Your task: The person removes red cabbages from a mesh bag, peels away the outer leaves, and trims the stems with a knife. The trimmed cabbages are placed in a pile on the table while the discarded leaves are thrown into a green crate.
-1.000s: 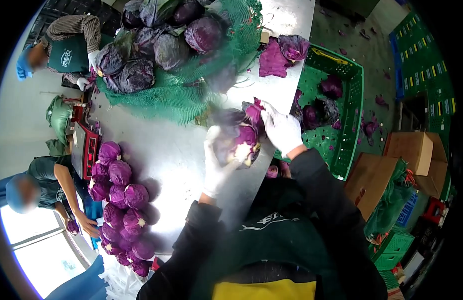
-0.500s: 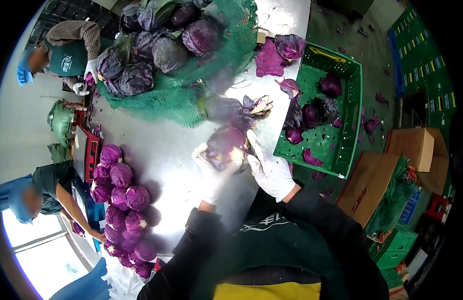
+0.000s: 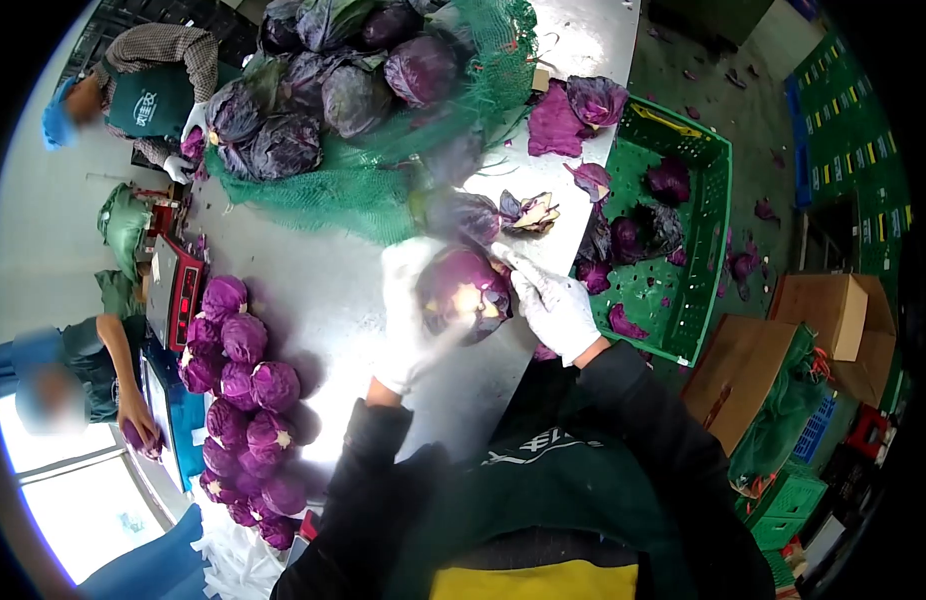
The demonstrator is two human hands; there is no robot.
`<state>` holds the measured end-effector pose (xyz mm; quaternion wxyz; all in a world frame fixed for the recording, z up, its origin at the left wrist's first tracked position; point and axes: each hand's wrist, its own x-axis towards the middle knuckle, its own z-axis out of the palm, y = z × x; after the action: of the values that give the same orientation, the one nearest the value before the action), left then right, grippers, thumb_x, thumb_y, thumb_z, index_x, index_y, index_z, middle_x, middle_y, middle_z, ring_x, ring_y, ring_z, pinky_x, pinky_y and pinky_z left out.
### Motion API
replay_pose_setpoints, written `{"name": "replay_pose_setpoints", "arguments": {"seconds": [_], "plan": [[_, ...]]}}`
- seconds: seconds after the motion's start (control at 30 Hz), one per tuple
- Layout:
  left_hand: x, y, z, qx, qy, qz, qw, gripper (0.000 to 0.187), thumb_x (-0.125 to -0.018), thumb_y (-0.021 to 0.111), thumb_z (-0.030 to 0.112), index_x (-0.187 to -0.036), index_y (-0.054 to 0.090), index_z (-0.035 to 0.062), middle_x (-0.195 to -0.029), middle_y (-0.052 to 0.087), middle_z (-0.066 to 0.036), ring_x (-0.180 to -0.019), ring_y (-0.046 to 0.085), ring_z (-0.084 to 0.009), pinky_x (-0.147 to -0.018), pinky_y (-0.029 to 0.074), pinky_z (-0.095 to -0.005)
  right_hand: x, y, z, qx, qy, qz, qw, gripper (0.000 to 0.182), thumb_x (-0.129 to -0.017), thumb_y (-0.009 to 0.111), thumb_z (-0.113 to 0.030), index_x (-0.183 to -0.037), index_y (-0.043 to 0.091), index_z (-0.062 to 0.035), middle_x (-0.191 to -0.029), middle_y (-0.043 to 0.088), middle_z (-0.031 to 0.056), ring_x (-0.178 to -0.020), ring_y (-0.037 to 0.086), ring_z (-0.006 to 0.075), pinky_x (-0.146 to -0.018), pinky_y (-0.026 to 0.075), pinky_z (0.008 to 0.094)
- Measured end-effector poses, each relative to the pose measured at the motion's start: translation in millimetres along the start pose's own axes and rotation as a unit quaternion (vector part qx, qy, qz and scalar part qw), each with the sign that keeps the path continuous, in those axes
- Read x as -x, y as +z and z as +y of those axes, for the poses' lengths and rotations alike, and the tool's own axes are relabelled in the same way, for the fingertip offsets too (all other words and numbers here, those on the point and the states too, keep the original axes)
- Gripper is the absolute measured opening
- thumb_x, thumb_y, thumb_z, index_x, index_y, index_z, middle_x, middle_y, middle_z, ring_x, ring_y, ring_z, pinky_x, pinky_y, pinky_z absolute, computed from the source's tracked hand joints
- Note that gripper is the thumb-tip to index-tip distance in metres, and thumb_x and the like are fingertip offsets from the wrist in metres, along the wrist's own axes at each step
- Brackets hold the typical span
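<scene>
A red cabbage [image 3: 463, 285] with a pale stem end showing is between my gloved hands, over the metal table [image 3: 333, 265]. My left hand [image 3: 411, 310] wraps round its left side, partly blurred. On the right, my right hand [image 3: 551, 302] has its fingertips pressed at the cabbage's upper right edge, where dark outer leaves show. Just beyond lie another cabbage [image 3: 465, 215] and a cut leafy piece [image 3: 531, 213]. Further up, untrimmed dark cabbages [image 3: 355, 100] rest in a green net [image 3: 368, 200].
Trimmed cabbages [image 3: 245, 338] line the table's left side beside a red scale [image 3: 176, 295]. A green crate [image 3: 718, 230] with leaves stands right, cardboard boxes [image 3: 748, 370] lower right. Two co-workers stand left, one holding a cabbage [image 3: 141, 438].
My left hand has moved further up round the cabbage, whose stem end now shows more clearly. The lower-left co-worker's hand has moved from the cabbage row to a cabbage nearer their body.
</scene>
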<state>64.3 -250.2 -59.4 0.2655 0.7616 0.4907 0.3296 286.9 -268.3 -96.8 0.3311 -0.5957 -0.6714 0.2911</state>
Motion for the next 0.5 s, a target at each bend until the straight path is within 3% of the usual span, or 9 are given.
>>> {"name": "replay_pose_setpoints", "arguments": {"seconds": [0.07,0.1,0.13,0.2,0.23,0.3,0.37,0.43,0.5], "plan": [[-10,-7,-7,0.003,0.024,-0.119,0.993,0.076,-0.07,0.081,0.017,-0.136,0.047,0.002,-0.127,0.047,-0.02,-0.125,0.042,-0.0382,-0.108,0.037,-0.0455,-11,11,22,0.0,0.027,0.098,0.995,0.034,-0.101,0.048,-0.029,-0.134,0.06,-0.0286,-0.088,0.07,0.0138,-0.066,0.064,0.036,-0.064,0.053,0.0406],[-6,-9,-13,-0.022,-0.002,-0.118,0.993,0.083,-0.07,0.083,0.025,-0.142,0.045,0.0063,-0.147,0.03,-0.02,-0.138,0.033,-0.0375,-0.114,0.033,-0.045,-22,-6,29,0.048,0.19,-0.015,0.981,0.035,-0.102,0.047,-0.032,-0.135,0.058,-0.031,-0.084,0.07,0.0139,-0.065,0.064,0.0353,-0.062,0.052,0.0424],[-5,-10,-7,-0.054,-0.03,-0.102,0.993,0.086,-0.069,0.084,0.027,-0.143,0.045,0.0069,-0.144,0.032,-0.02,-0.135,0.036,-0.0374,-0.112,0.035,-0.0446,-25,-4,44,0.048,0.092,0.091,0.99,0.041,-0.102,0.047,-0.032,-0.143,0.049,-0.0306,-0.07,0.066,0.013,-0.06,0.063,0.0335,-0.06,0.05,0.0429],[3,-4,11,-0.116,-0.094,-0.062,0.987,0.09,-0.068,0.085,0.031,-0.144,0.043,0.0081,-0.136,0.038,-0.022,-0.128,0.04,-0.0372,-0.108,0.039,-0.0439,-19,-9,49,0.037,0.223,0.06,0.972,0.049,-0.102,0.047,-0.027,-0.15,0.038,-0.0287,-0.065,0.063,0.013,-0.059,0.063,0.0287,-0.059,0.05,0.042],[12,4,11,-0.135,-0.119,-0.043,0.983,0.097,-0.063,0.089,0.039,-0.143,0.044,0.0092,-0.129,0.04,-0.023,-0.121,0.043,-0.0367,-0.105,0.04,-0.0444,-14,-29,16,0.035,0.204,0.001,0.978,0.052,-0.102,0.044,-0.032,-0.153,0.032,-0.0231,-0.099,0.07,0.0152,-0.074,0.065,0.0396,-0.064,0.052,0.0495],[18,14,23,-0.164,-0.111,-0.005,0.98,0.1,-0.061,0.091,0.041,-0.142,0.043,0.009,-0.131,0.04,-0.025,-0.123,0.042,-0.0372,-0.106,0.04,-0.0451,9,-8,7,-0.014,-0.017,0.057,0.998,0.057,-0.101,0.045,-0.027,-0.155,0.027,-0.0171,-0.097,0.07,0.0163,-0.066,0.064,0.0382,-0.059,0.051,0.0474],[18,21,26,-0.174,-0.105,0.02,0.979,0.102,-0.06,0.092,0.043,-0.141,0.043,0.0052,-0.136,0.039,-0.027,-0.128,0.041,-0.0394,-0.108,0.036,-0.0469,23,3,-11,0.048,-0.066,0.023,0.996,0.059,-0.1,0.046,-0.025,-0.155,0.026,-0.0133,-0.09,0.07,0.0156,-0.06,0.064,0.0347,-0.055,0.051,0.0454],[17,30,16,-0.079,-0.08,0.046,0.993,0.1,-0.062,0.09,0.036,-0.141,0.04,0.0038,-0.138,0.037,-0.028,-0.13,0.037,-0.0433,-0.107,0.035,-0.0516,28,8,-25,0.079,-0.039,-0.031,0.996,0.061,-0.098,0.048,-0.023,-0.155,0.027,-0.0107,-0.08,0.068,0.0147,-0.054,0.062,0.0311,-0.053,0.051,0.0425],[17,33,12,-0.041,-0.07,0.054,0.995,0.097,-0.064,0.09,0.032,-0.141,0.039,0.0024,-0.139,0.037,-0.028,-0.131,0.036,-0.0448,-0.107,0.035,-0.0536,23,6,-27,0.086,-0.009,-0.042,0.995,0.049,-0.098,0.05,-0.02,-0.146,0.042,-0.0102,-0.102,0.068,0.017,-0.071,0.066,0.0334,-0.061,0.053,0.0411]]}}
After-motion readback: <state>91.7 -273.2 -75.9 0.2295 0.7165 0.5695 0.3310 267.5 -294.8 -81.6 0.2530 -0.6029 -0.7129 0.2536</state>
